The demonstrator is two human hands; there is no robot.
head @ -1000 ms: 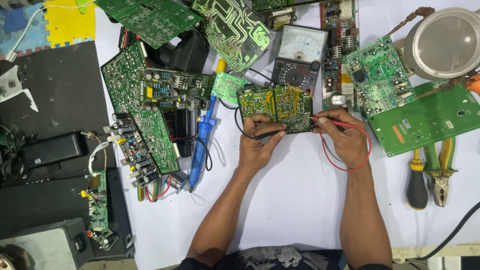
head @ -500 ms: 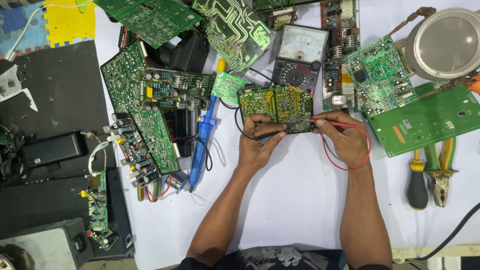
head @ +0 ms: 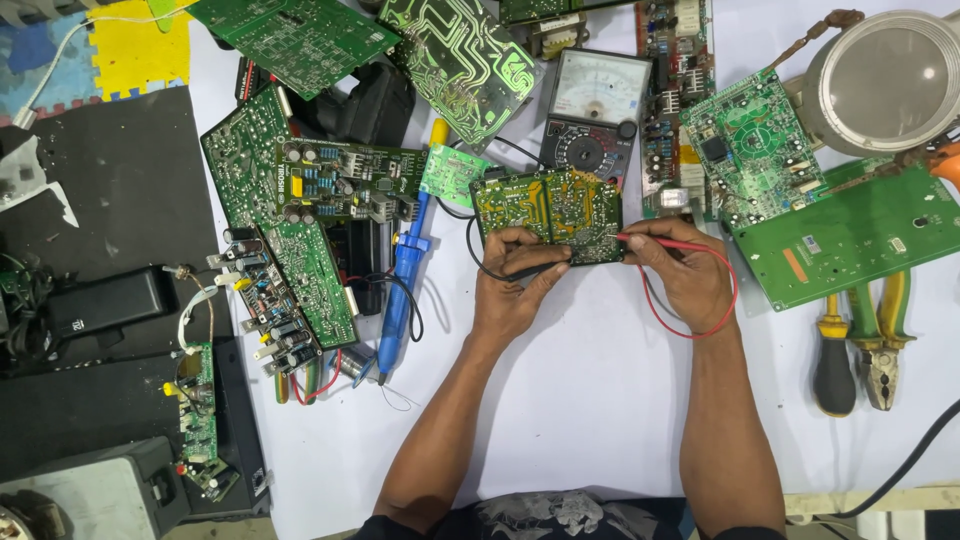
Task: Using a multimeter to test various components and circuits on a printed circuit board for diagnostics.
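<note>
A small green circuit board (head: 548,208) with yellow markings lies solder side up on the white table (head: 590,400). My left hand (head: 512,285) rests at its lower left edge and holds a black test probe (head: 530,268) against it. My right hand (head: 690,275) sits at the board's lower right corner, pinching a red test probe (head: 655,242) whose tip touches the board. The red lead (head: 700,325) loops under my right hand. An analog multimeter (head: 596,105) stands just behind the board.
Several green circuit boards (head: 300,190) lie around, with a big one (head: 850,235) at the right. A blue soldering tool (head: 405,270) lies left of my left hand. A screwdriver (head: 833,350) and pliers (head: 880,345) lie at the right. A round magnifier lamp (head: 885,75) sits top right.
Both hands stay on the small board; the probes shift only slightly.
</note>
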